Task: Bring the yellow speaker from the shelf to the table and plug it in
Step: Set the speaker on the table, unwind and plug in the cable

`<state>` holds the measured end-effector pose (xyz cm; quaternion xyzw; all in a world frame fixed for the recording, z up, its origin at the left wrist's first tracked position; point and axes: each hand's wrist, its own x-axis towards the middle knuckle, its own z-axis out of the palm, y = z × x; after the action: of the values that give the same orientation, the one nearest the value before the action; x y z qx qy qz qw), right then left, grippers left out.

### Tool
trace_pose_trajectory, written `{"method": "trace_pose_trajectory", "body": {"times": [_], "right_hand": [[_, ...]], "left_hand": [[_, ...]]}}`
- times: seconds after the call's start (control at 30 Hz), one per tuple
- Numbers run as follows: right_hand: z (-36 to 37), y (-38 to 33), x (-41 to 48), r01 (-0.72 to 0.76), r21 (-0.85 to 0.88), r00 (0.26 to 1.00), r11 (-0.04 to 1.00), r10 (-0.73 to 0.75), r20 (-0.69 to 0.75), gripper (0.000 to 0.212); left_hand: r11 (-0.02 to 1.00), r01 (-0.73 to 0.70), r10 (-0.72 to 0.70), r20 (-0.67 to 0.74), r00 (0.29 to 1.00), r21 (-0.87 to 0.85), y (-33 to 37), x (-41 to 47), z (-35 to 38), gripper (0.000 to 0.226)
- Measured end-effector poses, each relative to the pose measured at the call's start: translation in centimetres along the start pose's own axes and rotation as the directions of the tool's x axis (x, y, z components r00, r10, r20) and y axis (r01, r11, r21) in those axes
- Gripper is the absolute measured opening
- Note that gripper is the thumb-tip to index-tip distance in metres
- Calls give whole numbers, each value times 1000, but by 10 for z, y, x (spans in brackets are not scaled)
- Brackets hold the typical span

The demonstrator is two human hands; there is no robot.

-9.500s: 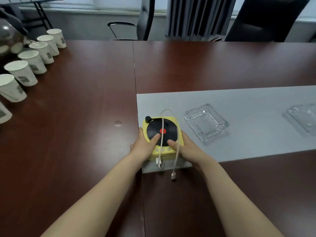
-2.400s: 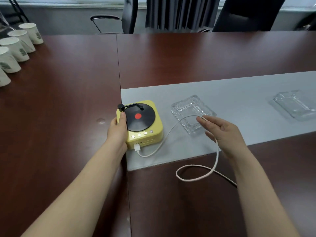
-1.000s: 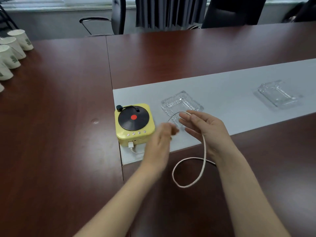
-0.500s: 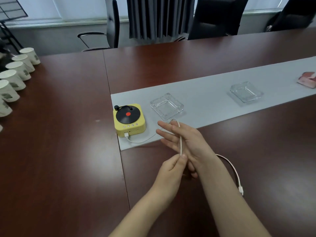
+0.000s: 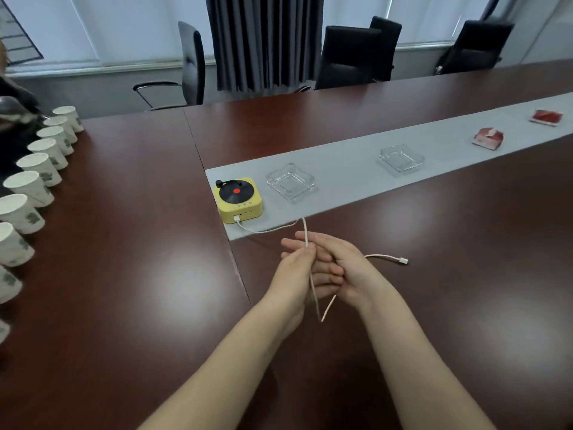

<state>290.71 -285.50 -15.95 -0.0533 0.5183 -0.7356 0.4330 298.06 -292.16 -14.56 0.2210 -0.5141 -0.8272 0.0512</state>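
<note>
The yellow speaker (image 5: 238, 200), shaped like a small record player with a black disc on top, sits on the left end of the grey table runner (image 5: 356, 169). A white cable (image 5: 266, 229) is plugged into its front face and runs to my hands. My left hand (image 5: 294, 271) pinches the cable between thumb and fingers. My right hand (image 5: 338, 265) lies behind it with straight fingers, the cable draped over them. A loop hangs below both hands. The free plug (image 5: 403, 260) lies on the dark wood to the right.
Two glass ashtrays (image 5: 290, 181) (image 5: 401, 158) and red tissue packs (image 5: 487, 138) sit on the runner. Several paper cups (image 5: 40, 164) line the table's left side. Office chairs (image 5: 350, 54) stand behind the far edge.
The view has pulled back from the speaker. My hands have drawn the cable toward me, a loop now hangs below them, and the free plug has swung out to the right.
</note>
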Motion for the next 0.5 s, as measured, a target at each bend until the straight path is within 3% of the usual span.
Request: {"method": "trace_pose_trajectory", "body": {"times": [0.2, 0.5], "right_hand": [[22, 39, -55, -33, 196, 998, 980, 24, 50, 24], [34, 105, -124, -37, -76, 998, 996, 40, 50, 65]], "left_hand": [[987, 136, -138, -28, 990, -85, 5, -53, -13, 29], [932, 239, -221, 94, 971, -274, 15, -97, -42, 32]]}}
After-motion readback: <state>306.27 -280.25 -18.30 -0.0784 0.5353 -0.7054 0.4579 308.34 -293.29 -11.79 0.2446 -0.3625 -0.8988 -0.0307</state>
